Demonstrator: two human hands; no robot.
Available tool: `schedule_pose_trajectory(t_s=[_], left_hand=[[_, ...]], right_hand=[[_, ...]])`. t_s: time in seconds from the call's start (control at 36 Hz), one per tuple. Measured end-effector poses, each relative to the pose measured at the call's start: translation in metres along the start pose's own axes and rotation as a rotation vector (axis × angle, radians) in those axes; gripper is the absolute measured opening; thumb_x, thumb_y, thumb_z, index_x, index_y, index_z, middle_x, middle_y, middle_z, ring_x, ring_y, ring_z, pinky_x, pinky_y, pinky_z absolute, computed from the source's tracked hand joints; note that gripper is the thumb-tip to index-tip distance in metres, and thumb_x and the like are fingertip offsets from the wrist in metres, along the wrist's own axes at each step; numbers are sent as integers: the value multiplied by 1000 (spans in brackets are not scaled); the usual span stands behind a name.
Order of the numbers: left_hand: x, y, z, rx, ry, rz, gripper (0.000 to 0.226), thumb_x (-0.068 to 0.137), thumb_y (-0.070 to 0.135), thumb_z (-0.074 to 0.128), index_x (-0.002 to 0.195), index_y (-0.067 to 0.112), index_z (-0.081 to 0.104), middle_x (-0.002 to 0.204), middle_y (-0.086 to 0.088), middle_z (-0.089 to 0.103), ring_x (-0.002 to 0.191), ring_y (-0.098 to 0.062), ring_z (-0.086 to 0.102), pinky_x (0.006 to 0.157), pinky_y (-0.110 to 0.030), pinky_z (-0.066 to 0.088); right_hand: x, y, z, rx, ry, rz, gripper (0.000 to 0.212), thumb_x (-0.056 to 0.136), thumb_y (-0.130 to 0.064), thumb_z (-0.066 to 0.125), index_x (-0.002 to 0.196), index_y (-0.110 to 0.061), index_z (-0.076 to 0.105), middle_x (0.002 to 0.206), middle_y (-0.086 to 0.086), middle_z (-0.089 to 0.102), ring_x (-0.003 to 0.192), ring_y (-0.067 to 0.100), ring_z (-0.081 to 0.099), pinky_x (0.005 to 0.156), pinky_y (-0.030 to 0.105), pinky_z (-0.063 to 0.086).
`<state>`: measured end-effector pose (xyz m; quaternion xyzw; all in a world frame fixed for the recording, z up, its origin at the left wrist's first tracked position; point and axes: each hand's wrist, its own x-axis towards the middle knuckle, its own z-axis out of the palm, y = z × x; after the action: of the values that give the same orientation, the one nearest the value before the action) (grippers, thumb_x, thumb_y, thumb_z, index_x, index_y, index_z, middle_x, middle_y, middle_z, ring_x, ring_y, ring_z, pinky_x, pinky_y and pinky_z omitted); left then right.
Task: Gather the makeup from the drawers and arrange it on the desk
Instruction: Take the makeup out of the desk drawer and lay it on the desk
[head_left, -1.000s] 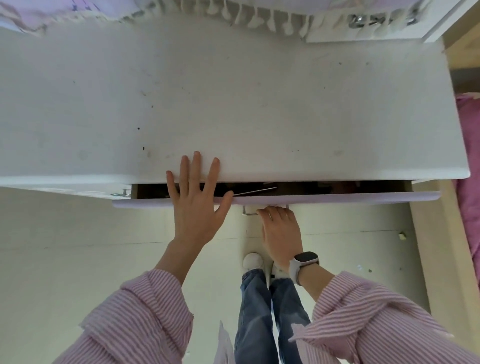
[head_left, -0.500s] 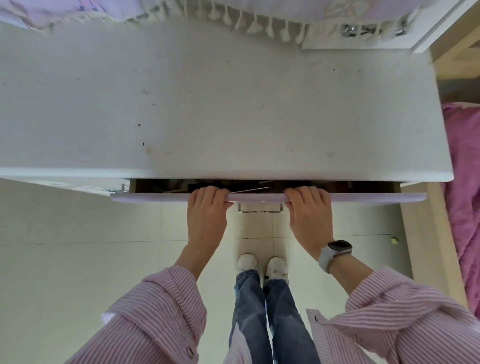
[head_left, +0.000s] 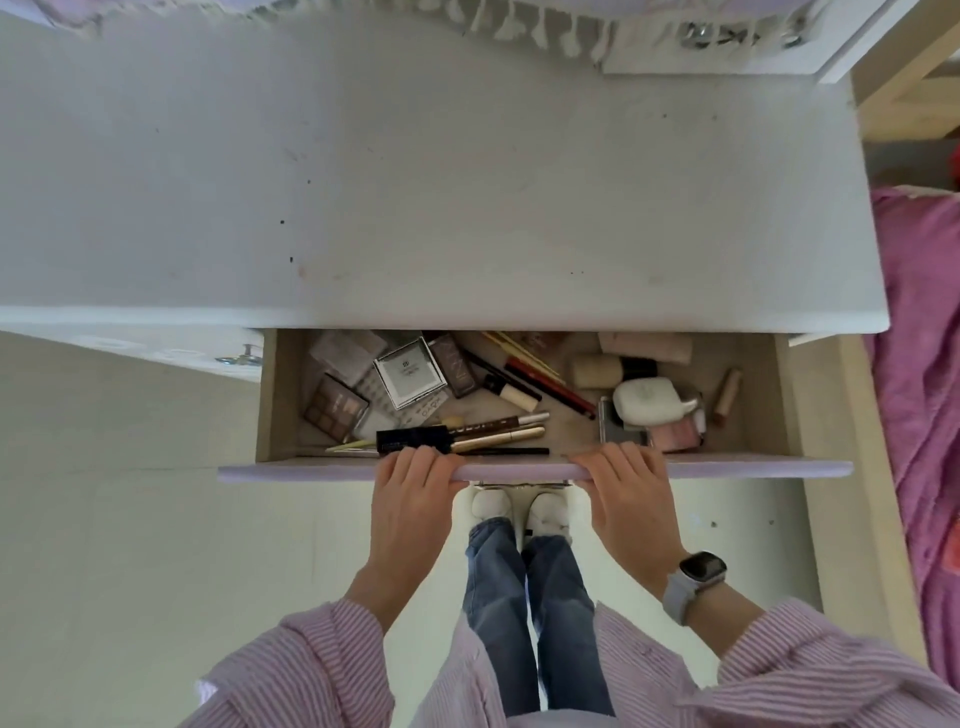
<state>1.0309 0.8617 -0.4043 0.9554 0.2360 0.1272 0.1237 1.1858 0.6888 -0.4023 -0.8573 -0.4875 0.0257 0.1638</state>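
Note:
The drawer (head_left: 753, 470) with a lilac front stands pulled out from under the white desk (head_left: 441, 197). My left hand (head_left: 410, 499) and my right hand (head_left: 626, 493) both grip the top edge of the drawer front, fingers curled over it. Inside lie an eyeshadow palette (head_left: 335, 410), a square silver compact (head_left: 410, 376), a black tube (head_left: 415, 439), gold and brown pencils (head_left: 498, 431), a red pencil (head_left: 550, 387), a white case (head_left: 647, 400), a pink blush (head_left: 675, 434), a lipstick (head_left: 727, 395) and a brush (head_left: 613, 371).
A fringed cloth (head_left: 519, 26) and a white frame (head_left: 727, 47) lie along the desk's back edge. A pink bedspread (head_left: 924, 364) is to the right. A second drawer handle (head_left: 241, 356) shows at left. My shoes (head_left: 519, 512) stand on the pale floor below.
The drawer has slid out toward me, exposing the makeup. A second ago my left hand lay flat on the desk edge and my right held the handle; both now grip the drawer front.

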Motion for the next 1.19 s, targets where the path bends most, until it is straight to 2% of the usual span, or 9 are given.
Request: schedule_pose_trajectory(t_s=[0.11, 0.22, 0.44, 0.56, 0.69, 0.83, 1.06, 1.11, 1.19], left_hand=[[-4, 0, 1, -3, -25, 2, 12, 81, 22, 67, 87, 11, 64, 77, -4, 59, 77, -18, 41, 73, -27, 32], [-2, -3, 2, 22, -76, 23, 17, 85, 31, 55, 86, 14, 61, 75, -1, 56, 74, -18, 38, 68, -26, 28], [-2, -6, 0, -16, -161, 8, 25, 87, 33, 45, 84, 16, 64, 78, 1, 57, 73, -17, 46, 69, -26, 35], [4, -11, -11, -114, -159, 4, 30, 86, 41, 49, 92, 18, 68, 90, 3, 63, 86, -14, 50, 81, -29, 34], [23, -30, -18, 26, -152, -314, 37, 83, 37, 45, 107, 16, 63, 106, -4, 63, 98, -24, 55, 86, -41, 37], [46, -50, -8, 84, -346, -539, 50, 82, 35, 62, 127, 13, 52, 127, -10, 54, 118, -31, 45, 91, -47, 33], [66, -68, 10, 144, -551, -456, 79, 84, 51, 56, 145, 19, 17, 151, -2, 24, 136, -29, 19, 100, -44, 28], [69, -69, 15, 152, -572, -420, 81, 83, 51, 56, 146, 19, 16, 151, -2, 22, 135, -29, 20, 98, -43, 29], [77, -70, 23, 202, -576, -380, 84, 81, 50, 59, 145, 15, 17, 148, -4, 27, 130, -29, 25, 95, -42, 31]], right_hand=[[-4, 0, 1, -3, 23, -5, 40, 68, -6, 77, 95, -17, 50, 77, 3, 60, 73, 23, 54, 74, 30, 34], [-2, 4, 3, -1, -21, -33, 10, 85, -21, 46, 94, -19, 47, 77, 2, 60, 78, 17, 43, 73, 29, 31], [2, 4, 0, -5, -83, -7, 12, 77, -17, 60, 87, -17, 54, 77, 2, 58, 75, 17, 41, 69, 29, 28], [14, -5, -16, 81, -143, 12, 22, 84, -29, 49, 86, -16, 66, 78, -2, 62, 72, 16, 51, 69, 25, 32], [54, -28, -11, 194, -273, 85, 33, 87, -33, 46, 101, -12, 66, 92, 2, 66, 83, 22, 61, 71, 35, 50], [108, -61, 28, 31, -498, 175, 50, 92, -46, 44, 128, -11, 47, 125, 8, 54, 117, 25, 47, 94, 38, 40], [132, -82, 88, -170, -492, 297, 50, 42, -34, 90, 75, -7, 63, 71, 10, 63, 63, 25, 62, 46, 28, 46], [132, -79, 83, -212, -529, 337, 45, 50, -34, 87, 78, -8, 64, 77, 10, 64, 66, 23, 62, 46, 26, 46], [131, -72, 83, -179, -606, 303, 36, 89, -29, 56, 114, -5, 49, 119, 15, 51, 105, 27, 54, 69, 32, 48]])
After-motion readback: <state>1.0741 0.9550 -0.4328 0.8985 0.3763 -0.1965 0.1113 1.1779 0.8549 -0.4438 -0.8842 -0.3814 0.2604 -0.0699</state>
